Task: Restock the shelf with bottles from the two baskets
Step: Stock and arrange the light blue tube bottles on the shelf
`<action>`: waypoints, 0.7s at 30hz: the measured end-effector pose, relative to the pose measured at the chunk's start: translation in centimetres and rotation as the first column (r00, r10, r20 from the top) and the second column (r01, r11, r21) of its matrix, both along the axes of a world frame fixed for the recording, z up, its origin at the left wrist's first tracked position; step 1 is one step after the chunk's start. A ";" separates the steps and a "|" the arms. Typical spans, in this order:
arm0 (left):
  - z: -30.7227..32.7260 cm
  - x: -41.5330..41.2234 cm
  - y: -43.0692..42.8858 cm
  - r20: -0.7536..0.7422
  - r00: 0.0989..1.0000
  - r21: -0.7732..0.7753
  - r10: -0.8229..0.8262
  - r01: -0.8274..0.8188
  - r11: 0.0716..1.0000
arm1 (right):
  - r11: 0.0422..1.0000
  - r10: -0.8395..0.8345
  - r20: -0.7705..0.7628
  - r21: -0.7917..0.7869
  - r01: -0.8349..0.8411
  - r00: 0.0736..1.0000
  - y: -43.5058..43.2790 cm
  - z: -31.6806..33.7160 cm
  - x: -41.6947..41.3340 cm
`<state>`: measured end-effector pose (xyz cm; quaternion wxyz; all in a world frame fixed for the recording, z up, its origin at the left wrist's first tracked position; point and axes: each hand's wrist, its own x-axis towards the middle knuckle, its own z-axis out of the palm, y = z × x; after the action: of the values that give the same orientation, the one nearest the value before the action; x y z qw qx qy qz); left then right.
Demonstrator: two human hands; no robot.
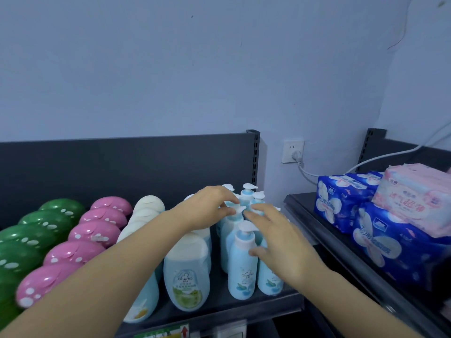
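Several light blue pump bottles (241, 267) stand in a tight cluster at the right end of the dark shelf (219, 311). My left hand (207, 208) reaches over the cream-capped bottles, and its fingertips pinch the white pump head of a middle blue bottle (230, 230). My right hand (275, 237) hovers over the cluster with fingers spread; its thumb touches the front bottle's shoulder and its palm hides the top of another bottle (269, 281). No basket is in view.
Left of the cluster stand rows of cream-capped bottles (186, 276), pink-capped bottles (95, 232) and green-capped bottles (36, 230). A dark back panel (122, 167) closes the shelf behind. The neighbouring shelf on the right holds blue packs (390, 242) and a pink pack (415, 196).
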<state>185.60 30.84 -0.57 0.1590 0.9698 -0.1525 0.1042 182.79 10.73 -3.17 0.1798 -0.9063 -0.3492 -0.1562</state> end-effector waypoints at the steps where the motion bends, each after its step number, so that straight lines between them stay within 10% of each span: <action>1: 0.3 -0.4 -0.1 0.028 1.000 -0.007 -0.003 0.003 1.000 | 0.999 -0.015 0.032 0.053 0.013 0.999 -0.5 0.6 0.2; 21: -1.7 -3.3 -3.8 0.066 0.997 0.050 -0.032 0.028 0.998 | 1.000 -0.016 -0.220 0.005 0.017 0.975 -4.1 -0.3 4.7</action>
<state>182.34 27.04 -2.29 0.1317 0.9670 -0.1747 0.1304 187.53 6.60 -3.45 0.2190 -0.9202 -0.3193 -0.0576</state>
